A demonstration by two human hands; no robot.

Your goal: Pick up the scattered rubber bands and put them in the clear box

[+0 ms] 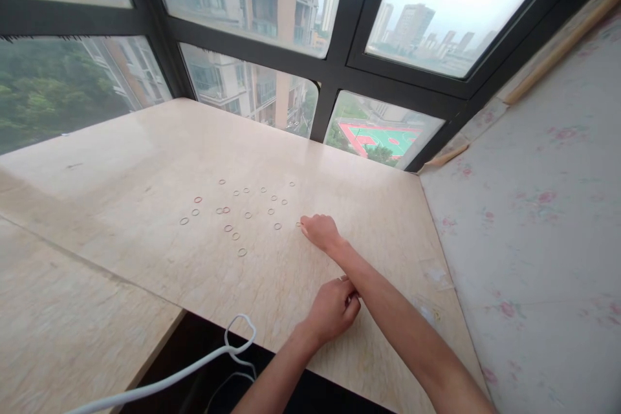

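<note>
Several thin rings [248,215], like small rubber bands, lie scattered flat on the pale marble-patterned sill; most are brownish or grey, and a few, like the reddish ring [198,200], are darker red. At the right edge of the group my right hand [320,231] is closed in a pinch, fingertips down at the surface, on a thin ring [299,224] that pokes out to the left. My left hand [334,307] is curled closed beneath my right forearm. A thin pale band shows by its fingers; what lies inside the hand is hidden.
A clear plastic bag [427,310] with something yellowish lies by the flowered wall [509,259] on the right. A white cable [194,362] loops over the dark gap at the front edge. Dark-framed windows [330,77] stand behind the sill.
</note>
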